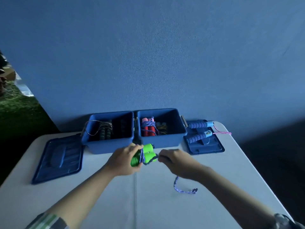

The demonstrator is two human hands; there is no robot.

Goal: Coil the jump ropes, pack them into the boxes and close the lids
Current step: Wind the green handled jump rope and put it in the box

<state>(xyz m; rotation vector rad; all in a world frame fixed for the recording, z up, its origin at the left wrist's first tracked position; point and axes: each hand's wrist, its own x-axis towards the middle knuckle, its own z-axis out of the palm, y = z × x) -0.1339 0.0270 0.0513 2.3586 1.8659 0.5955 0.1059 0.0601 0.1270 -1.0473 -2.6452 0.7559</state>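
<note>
Winding cord (143, 157) round green handles (145, 155)

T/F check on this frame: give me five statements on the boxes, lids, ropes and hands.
1. Both blue plastic boxes, left and right, stand open. True.
2. The left hand holds the green foam handles. True.
3. The red-handled jump rope lies in the left box. False: it is in the right box.
4. The blue-handled jump rope is packed in a box. False: it lies on the right blue lid.
5. The right hand pinches the purple braided cord. True.
</note>
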